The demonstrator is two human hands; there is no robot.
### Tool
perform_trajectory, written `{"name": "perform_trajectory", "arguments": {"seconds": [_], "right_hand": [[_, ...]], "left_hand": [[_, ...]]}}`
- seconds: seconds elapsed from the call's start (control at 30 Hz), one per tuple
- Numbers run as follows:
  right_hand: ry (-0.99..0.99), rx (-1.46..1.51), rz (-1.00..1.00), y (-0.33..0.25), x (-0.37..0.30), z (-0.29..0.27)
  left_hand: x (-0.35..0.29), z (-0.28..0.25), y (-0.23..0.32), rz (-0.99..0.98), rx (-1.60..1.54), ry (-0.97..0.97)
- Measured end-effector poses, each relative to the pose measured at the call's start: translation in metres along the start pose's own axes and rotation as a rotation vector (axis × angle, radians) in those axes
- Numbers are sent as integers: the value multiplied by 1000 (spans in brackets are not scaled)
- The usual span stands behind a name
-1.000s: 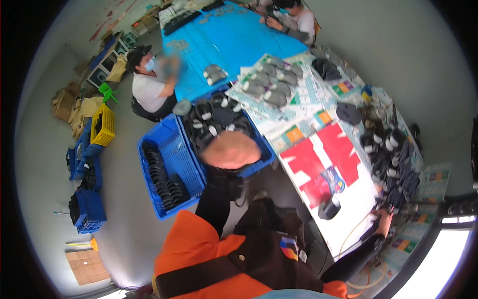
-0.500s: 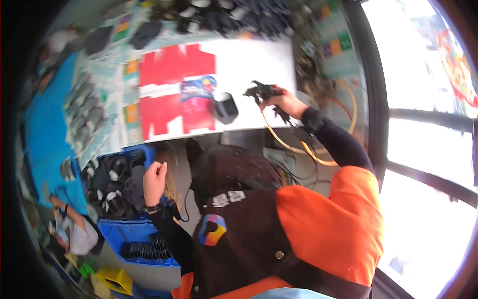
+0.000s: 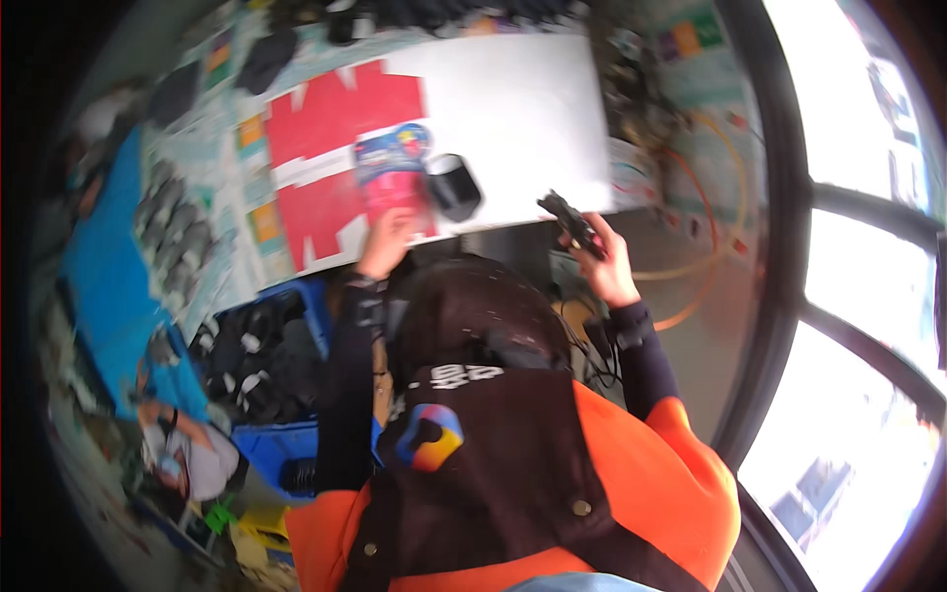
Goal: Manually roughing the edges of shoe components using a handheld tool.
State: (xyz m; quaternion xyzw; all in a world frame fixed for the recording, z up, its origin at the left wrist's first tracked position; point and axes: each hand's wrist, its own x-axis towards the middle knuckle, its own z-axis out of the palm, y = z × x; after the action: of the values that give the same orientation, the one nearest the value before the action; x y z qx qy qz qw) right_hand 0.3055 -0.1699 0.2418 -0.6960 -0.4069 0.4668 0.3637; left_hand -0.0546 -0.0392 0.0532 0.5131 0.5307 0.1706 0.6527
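Note:
My right hand (image 3: 610, 259) is wrapped round a black handheld tool (image 3: 572, 225), just off the right end of the table's front edge. The tool's narrow end points up and left; its exact kind is unclear. My left hand (image 3: 388, 242) is at the front edge of the table, over the lower end of a blue and red printed packet (image 3: 392, 163). Its fingers are blurred, so I cannot tell whether they grip the packet. Between my hands, nearer the left, a short black cup-like piece (image 3: 454, 189) rests on the white tabletop (image 3: 523, 109). Under the packet lies a red notched sheet (image 3: 326, 128).
A blue crate (image 3: 318, 306) of dark pieces stands left of me, with another blue crate (image 3: 271, 449) below it. Hoses (image 3: 705, 247) loop at the right beside the window frame (image 3: 774, 296). Another person (image 3: 202, 459) works at far left by a blue sheet (image 3: 113, 257).
My left hand has moved up and right from beside the crate to the packet. My right hand has drawn back from over the tabletop with the black tool.

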Motion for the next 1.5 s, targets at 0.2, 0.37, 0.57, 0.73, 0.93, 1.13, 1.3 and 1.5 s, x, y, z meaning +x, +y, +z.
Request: {"name": "perform_trajectory", "arguments": {"seconds": [0.2, 0.37, 0.57, 0.73, 0.93, 1.13, 1.3, 1.5], "right_hand": [[-257, -120, 99, 26, 46, 67], [-225, -161, 166, 30, 80, 97], [-131, -210, 200, 51, 98, 101], [-147, -167, 209, 40, 100, 99], [-194, -169, 172, 26, 95, 91], [-65, -307, 118, 26, 92, 80], [-153, -306, 98, 32, 77, 72], [-48, -366, 103, 29, 77, 67]], "left_hand": [[53, 48, -31, -61, 55, 183], [73, 57, -33, -99, -50, 92], [76, 68, -21, -52, 30, 206], [72, 73, -4, -55, 45, 233], [72, 79, 4, -5, 7, 198], [70, 75, 17, -57, -42, 184], [68, 79, 30, -68, -105, 149], [67, 85, 44, -68, -115, 131]]}}
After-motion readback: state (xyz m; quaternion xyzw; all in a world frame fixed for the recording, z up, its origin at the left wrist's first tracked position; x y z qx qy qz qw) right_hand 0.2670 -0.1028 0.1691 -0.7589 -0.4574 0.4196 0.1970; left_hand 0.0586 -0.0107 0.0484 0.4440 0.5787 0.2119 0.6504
